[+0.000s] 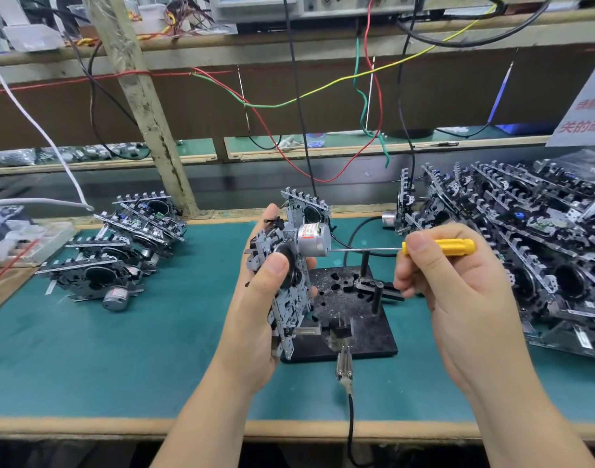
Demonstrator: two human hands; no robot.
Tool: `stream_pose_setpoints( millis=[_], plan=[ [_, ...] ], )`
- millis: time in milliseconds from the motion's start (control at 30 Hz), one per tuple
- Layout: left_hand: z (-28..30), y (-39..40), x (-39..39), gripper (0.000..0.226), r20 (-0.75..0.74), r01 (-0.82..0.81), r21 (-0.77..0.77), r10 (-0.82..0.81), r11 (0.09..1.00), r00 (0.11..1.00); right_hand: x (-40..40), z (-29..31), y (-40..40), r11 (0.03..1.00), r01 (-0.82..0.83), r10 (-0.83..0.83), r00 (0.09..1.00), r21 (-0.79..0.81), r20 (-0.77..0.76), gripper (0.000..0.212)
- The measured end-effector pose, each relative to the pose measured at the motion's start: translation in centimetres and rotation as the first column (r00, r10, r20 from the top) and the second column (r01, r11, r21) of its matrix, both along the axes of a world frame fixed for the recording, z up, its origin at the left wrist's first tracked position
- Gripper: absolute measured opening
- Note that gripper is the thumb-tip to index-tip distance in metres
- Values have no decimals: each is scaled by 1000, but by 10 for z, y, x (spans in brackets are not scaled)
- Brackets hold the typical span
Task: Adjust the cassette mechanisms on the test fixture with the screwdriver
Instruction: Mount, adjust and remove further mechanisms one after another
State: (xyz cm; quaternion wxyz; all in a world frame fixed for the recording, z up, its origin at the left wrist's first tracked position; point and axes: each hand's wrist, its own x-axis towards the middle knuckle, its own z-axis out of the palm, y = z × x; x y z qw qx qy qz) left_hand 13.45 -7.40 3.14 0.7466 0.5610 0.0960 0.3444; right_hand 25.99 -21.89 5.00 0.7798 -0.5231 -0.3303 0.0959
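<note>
My left hand (255, 309) grips a cassette mechanism (289, 292) held upright above the left edge of the black test fixture (353, 319), thumb pressed on its black flywheel. Its silver motor (312, 240) points right. My right hand (458, 292) pinches a yellow-handled screwdriver (439, 247) held level; the thin shaft reaches left and its tip touches the end of the motor. A second mechanism (306, 207) stands just behind the held one.
A small stack of mechanisms (120, 248) lies on the green mat at left, and a large heap of them (525, 241) fills the right. A metal probe on a black cable (344, 366) lies in front of the fixture. Coloured wires (370, 106) hang from instruments above.
</note>
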Motion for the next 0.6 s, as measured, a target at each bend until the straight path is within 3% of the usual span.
stream_pose_setpoints(
  millis=[400,533,600],
  plan=[
    [0,1,8,93,-15,22,22,-22,1000,1000,5,-5,-2,1000,13,-12,999,19,-43,12],
    [4,7,15,88,-40,-24,149,31,988,999,16,-8,-4,993,94,-79,980,75,-181,14],
    [10,16,20,88,-90,-62,307,94,950,992,25,-9,-9,976,194,-162,950,98,-266,17]
  ],
)
